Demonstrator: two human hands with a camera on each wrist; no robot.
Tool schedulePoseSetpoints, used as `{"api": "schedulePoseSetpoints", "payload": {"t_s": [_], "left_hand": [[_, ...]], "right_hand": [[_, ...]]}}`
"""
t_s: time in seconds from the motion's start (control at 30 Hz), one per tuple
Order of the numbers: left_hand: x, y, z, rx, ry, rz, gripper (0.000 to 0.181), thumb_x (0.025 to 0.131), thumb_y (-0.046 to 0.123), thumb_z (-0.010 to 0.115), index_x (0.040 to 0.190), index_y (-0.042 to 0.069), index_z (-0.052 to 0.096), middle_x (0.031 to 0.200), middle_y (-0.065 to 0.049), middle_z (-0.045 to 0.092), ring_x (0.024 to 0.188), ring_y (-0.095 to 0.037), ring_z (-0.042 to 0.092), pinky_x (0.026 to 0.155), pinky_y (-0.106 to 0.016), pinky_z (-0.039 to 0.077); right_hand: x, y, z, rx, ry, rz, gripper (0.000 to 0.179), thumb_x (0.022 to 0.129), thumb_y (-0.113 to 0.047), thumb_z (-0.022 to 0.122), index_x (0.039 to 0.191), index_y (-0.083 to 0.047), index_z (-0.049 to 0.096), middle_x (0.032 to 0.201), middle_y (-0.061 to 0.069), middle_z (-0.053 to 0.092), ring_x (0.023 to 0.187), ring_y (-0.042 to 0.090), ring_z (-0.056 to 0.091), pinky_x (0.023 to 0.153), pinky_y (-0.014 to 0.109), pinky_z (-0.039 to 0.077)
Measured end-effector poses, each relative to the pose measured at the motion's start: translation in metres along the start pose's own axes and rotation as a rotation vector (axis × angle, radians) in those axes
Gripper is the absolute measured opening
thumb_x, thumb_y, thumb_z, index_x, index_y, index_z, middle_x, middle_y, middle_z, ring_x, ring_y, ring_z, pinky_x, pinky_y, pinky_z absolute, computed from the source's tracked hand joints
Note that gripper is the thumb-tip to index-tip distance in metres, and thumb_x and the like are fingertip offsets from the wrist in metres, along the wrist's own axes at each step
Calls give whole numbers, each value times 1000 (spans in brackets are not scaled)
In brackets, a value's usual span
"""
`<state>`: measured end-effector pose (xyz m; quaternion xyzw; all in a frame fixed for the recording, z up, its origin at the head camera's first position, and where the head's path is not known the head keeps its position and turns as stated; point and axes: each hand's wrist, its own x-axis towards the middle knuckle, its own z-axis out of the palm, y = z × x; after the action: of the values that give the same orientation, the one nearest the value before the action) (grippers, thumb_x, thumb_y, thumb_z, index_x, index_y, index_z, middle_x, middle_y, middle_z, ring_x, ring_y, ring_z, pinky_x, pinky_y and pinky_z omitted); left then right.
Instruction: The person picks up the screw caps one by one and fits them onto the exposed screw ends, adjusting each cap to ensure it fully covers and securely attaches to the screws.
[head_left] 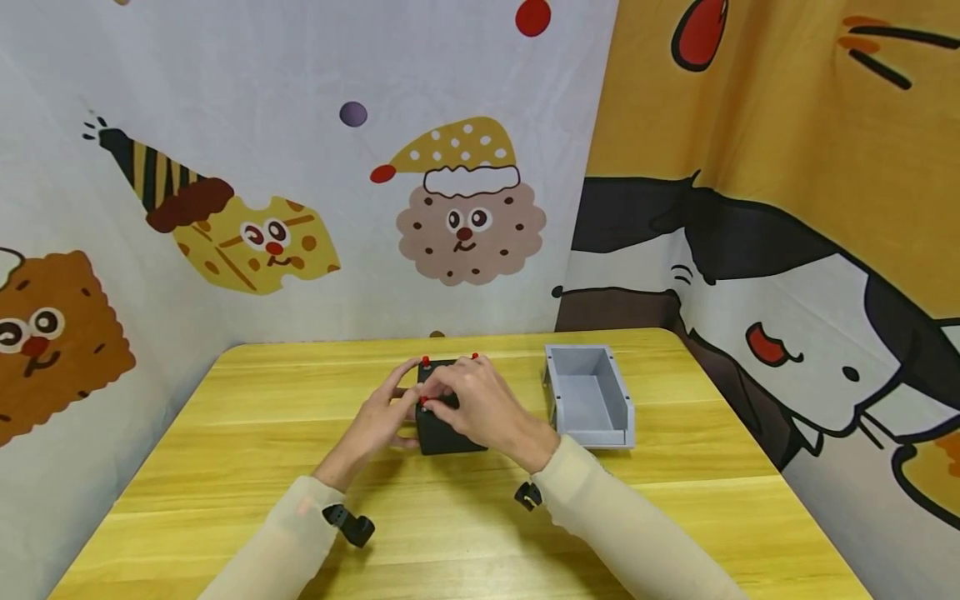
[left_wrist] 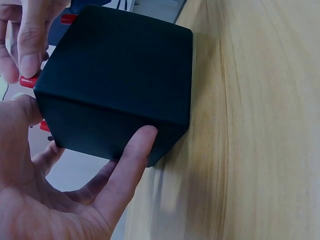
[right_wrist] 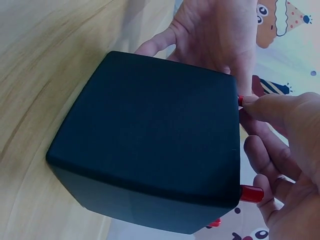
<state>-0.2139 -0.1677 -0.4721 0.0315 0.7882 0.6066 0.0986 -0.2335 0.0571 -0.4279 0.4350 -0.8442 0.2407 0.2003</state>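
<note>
A black box (head_left: 450, 433) stands on the table, with small red knobs (head_left: 426, 361) at the corners of its top. My left hand (head_left: 381, 421) holds the box along its left side, fingers spread. In the left wrist view its thumb lies by the top edge and one finger presses the side face. My right hand (head_left: 476, 398) reaches over the top and pinches the near-left red knob (left_wrist: 28, 81) between thumb and fingers. Another red knob (right_wrist: 251, 194) shows at the near-right corner in the right wrist view. The right hand covers much of the box's top.
A grey open-fronted bin (head_left: 588, 400) stands on the table right of the box. The wooden table (head_left: 300, 392) reaches back to a cartoon-print curtain (head_left: 300, 83), which also hangs along both sides. Black straps with small devices (head_left: 351, 525) are on both wrists.
</note>
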Motion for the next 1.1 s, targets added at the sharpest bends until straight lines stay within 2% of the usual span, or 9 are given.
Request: {"api": "schedulePoseSetpoints", "payload": {"t_s": [0.23, 0.5, 0.73, 1.1], "left_hand": [[0, 0, 0, 5, 1, -1, 65, 125, 49, 53, 185, 39, 31, 170, -29, 50, 123, -39, 80, 81, -54, 76], [0, 1, 1, 11, 17, -9, 62, 125, 47, 53, 184, 41, 32, 170, -29, 51, 120, -38, 79, 80, -55, 76], [1, 1, 1, 8, 10, -4, 63, 125, 49, 53, 184, 41, 32, 171, -29, 50, 124, -40, 78, 80, -55, 76], [1, 0, 1, -22, 9, -14, 67, 123, 52, 57, 184, 41, 32, 171, -30, 49, 126, -43, 80, 82, -57, 76]], "right_hand": [[0, 0, -1, 13, 5, -3, 19, 100, -17, 96, 115, -17, 85, 106, -3, 89, 101, 17, 79, 96, 45, 62], [-2, 0, -2, 5, 8, -16, 18, 100, -16, 96, 115, -18, 85, 106, -4, 89, 101, 16, 80, 90, 41, 57], [-6, 2, -4, -9, 43, -35, 18, 102, -16, 94, 117, -17, 85, 108, -3, 88, 100, 15, 81, 93, 43, 62], [-12, 1, -10, 13, 76, -31, 13, 103, -14, 92, 113, -18, 86, 109, -3, 85, 100, 14, 79, 97, 45, 63]]}}
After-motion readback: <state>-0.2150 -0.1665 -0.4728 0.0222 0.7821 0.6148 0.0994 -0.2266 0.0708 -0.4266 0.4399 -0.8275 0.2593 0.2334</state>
